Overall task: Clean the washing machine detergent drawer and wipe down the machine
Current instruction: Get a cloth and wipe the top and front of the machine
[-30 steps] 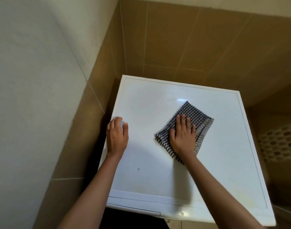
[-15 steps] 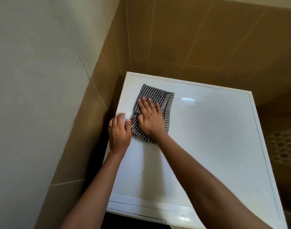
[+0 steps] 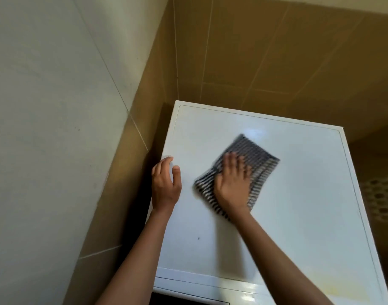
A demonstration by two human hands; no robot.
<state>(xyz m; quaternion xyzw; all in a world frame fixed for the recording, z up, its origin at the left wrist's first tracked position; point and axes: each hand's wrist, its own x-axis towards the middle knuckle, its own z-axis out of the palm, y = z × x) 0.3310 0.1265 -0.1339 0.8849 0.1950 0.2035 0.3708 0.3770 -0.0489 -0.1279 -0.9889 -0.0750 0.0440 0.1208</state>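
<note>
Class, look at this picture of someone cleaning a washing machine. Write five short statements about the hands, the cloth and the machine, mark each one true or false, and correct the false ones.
1. The right hand presses flat on the checked cloth. True.
2. The left hand holds a spray bottle. False: it holds nothing and rests at the left edge of the washing machine top.
3. The cloth lies on top of the machine. True.
4. The cloth is plain white. False: it is dark and white checked.
5. A small dark speck shows on the top, nearer the person than the cloth. True.
</note>
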